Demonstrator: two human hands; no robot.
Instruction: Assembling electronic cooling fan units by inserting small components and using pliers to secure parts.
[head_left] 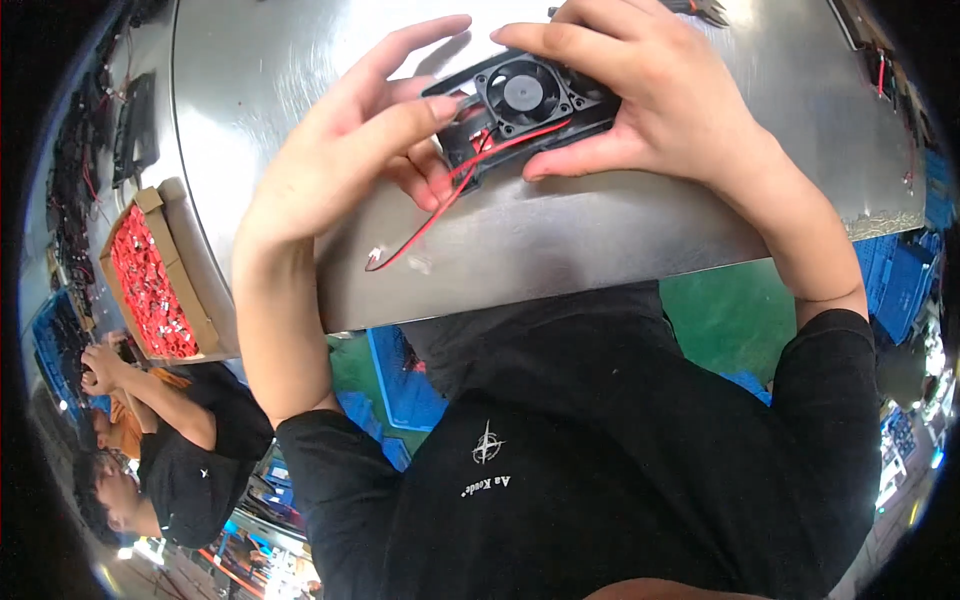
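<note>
A black plastic housing (515, 146) is held above the metal table's near part, fitted with a small black fan (522, 92). Part of a second fan (588, 92) shows beside it, mostly covered by my right hand (640, 85). That hand wraps the housing's right end, thumb along the near side and fingers over the far side. At the left end, my left hand (375, 130) grips with its thumb on top and lower fingers beneath; its index finger stretches away. A red and black wire (425, 228) runs from the housing to a small white connector (375, 255). Something small and red (482, 140) shows inside the housing.
The metal table (270, 60) bears pliers (708, 10) at the far edge. To the left, a cardboard box (185, 265) holds many small red pieces. Blue crates (405, 385) stand below the table. A co-worker (190, 440) is at the lower left.
</note>
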